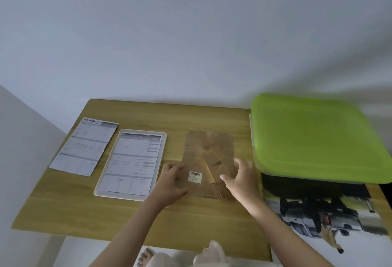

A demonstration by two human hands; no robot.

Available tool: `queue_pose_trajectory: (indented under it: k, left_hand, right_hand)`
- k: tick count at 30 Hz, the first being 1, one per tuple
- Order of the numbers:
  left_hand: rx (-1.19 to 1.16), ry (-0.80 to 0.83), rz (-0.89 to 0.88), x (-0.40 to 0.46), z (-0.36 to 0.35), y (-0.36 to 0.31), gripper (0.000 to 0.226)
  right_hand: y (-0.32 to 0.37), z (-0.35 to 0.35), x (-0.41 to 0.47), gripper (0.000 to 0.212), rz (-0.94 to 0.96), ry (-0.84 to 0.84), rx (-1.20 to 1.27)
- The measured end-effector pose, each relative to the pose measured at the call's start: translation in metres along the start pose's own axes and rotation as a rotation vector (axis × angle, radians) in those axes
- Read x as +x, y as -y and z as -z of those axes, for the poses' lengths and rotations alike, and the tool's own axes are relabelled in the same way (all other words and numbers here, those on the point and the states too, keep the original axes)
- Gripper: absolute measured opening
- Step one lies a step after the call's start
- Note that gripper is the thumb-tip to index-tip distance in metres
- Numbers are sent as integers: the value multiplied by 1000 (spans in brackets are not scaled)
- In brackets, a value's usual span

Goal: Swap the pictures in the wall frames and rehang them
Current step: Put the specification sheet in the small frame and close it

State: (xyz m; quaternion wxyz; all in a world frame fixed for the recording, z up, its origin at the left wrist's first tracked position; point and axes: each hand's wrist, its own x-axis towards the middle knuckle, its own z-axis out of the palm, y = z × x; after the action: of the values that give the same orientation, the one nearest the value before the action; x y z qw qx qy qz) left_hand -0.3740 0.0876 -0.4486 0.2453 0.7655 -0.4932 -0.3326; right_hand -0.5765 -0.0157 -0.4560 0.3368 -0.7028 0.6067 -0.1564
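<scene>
Both hands are working the brown backing board [209, 163] lying flat on the wooden table [84, 209]: the left hand [169, 184] is curling its fingers over the board's left edge, while the right hand [240, 176] is lying spread on its right side. Judging by this, the backing is being lifted off or set onto a frame; next comes a level two-handed lift. Left of the board, a white frame [130, 164] is holding a printed sheet, with a loose sheet [84, 146] beyond. Right of the board, a green-lidded box [316, 139] is sitting against the pale wall [191, 33].
</scene>
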Motion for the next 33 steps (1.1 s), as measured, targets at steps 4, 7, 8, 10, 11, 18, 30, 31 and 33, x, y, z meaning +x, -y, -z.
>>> queue_pose_trajectory:
  k: [4, 7, 8, 10, 11, 18, 30, 31, 33]
  left_hand:
    - [-30, -170, -16, -14, 24, 4, 59]
    - [-10, -288, 11, -25, 49, 25, 53]
    - [-7, -321, 32, -29, 58, 34, 52]
    - [1, -372, 93, -35, 76, 53, 51]
    - [15, -396, 126, -37, 85, 62, 52]
    - [50, -341, 310, -47, 128, 115, 79]
    - [92, -142, 187, -38, 140, 161, 94]
    - [87, -138, 182, -38, 140, 162, 93]
    - [75, -136, 170, -37, 139, 164, 93]
  right_hand:
    - [34, -15, 6, 53, 146, -52, -22]
    - [65, -38, 10, 50, 205, 23, -7]
    - [75, -47, 11, 50, 214, 48, -8]
    - [96, -61, 12, 49, 230, 87, -6]
    - [105, -68, 13, 48, 241, 99, -4]
    - [156, -103, 33, 52, 248, 225, -89]
    - [191, -140, 57, 68, 189, 302, -374]
    - [191, -141, 57, 68, 183, 303, -379]
    - [192, -140, 59, 68, 172, 308, -379]
